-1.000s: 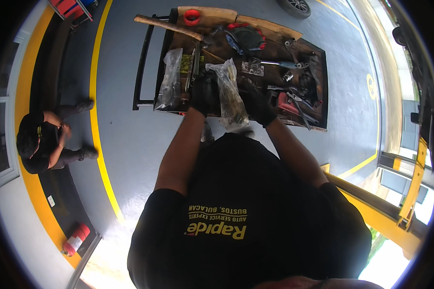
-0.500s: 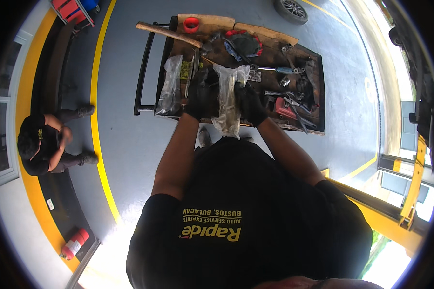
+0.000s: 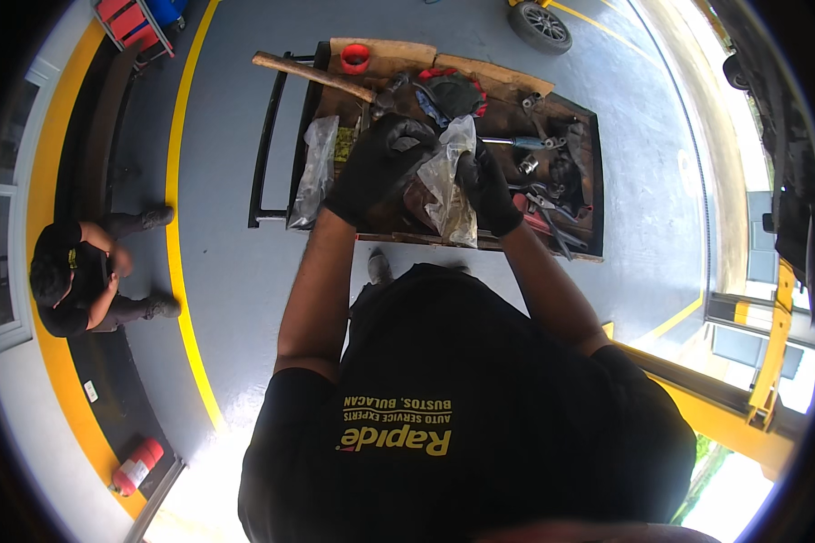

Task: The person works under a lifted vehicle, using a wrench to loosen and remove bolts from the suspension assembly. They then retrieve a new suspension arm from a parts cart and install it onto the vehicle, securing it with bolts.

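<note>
A clear plastic bag (image 3: 450, 185) hangs upright over the near part of a tool cart (image 3: 398, 237), with something pale or yellowish inside that I cannot make out. My right hand (image 3: 491, 192), in a black glove, grips the bag's right side between thumb and fingers. In a matching glove, my left hand (image 3: 376, 172) is curled in a pinch, its fingertips meeting at the bag's upper left edge. Another clear plastic bag (image 3: 317, 172) lies at the cart's left end. A wooden-handled hammer (image 3: 312, 74) rests across the far left corner.
On the cart lie a red tape roll (image 3: 355, 59), a bundled red-and-dark cloth (image 3: 455, 95), a blue-handled ratchet (image 3: 521, 142), a socket (image 3: 528, 164) and pliers (image 3: 561, 213). A wheel (image 3: 541, 27) stands beyond. A seated person (image 3: 81, 271) and a fire extinguisher (image 3: 138, 466) are at left.
My left hand has risen and turned, its fingers now curled at the bag's upper edge. The bag and my right hand have shifted slightly right, and the bag looks more crumpled.
</note>
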{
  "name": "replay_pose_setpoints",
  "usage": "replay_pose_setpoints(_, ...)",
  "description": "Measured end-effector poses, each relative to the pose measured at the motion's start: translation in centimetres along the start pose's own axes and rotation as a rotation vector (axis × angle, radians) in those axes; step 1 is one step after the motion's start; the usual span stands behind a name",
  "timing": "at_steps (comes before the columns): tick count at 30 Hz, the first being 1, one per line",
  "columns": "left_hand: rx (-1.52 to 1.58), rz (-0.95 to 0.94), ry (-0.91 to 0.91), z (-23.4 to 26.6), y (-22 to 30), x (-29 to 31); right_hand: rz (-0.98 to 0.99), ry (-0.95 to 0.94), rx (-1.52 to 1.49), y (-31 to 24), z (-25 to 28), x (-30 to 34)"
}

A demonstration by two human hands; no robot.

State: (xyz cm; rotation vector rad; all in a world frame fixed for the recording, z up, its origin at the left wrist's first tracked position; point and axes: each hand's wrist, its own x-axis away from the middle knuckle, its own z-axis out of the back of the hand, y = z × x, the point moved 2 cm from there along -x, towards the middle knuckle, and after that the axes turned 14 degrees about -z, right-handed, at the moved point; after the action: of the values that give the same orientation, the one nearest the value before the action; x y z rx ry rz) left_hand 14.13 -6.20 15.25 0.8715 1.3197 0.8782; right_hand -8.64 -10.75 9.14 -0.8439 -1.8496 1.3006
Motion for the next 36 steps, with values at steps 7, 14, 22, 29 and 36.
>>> replay_pose_setpoints(7,-0.586,-0.104,-0.113,-0.9,0.5,-0.2,-0.037,0.008,0.305,3.4,2.3,-3.6)
replay_pose_setpoints(14,-0.541,0.168,-0.228,-0.7,-4.3,0.7,-0.229,-0.048,0.3,6.9,1.3,-4.2)
replay_pose_setpoints(22,-0.875,0.306,-0.177,-1.1,-13.4,6.9,-0.045,-0.117,1.419,6.6,-3.2,-4.8)
replay_pose_setpoints(29,-0.893,0.297,0.113,-2.6,-15.7,6.8,-0.098,-0.172,0.958,4.2,-4.3,-6.7)
replay_pose_setpoints(36,-0.783,0.451,0.215,-0.4,-14.8,3.7,-0.21,-0.057,1.05,4.9,-3.3,-8.4)
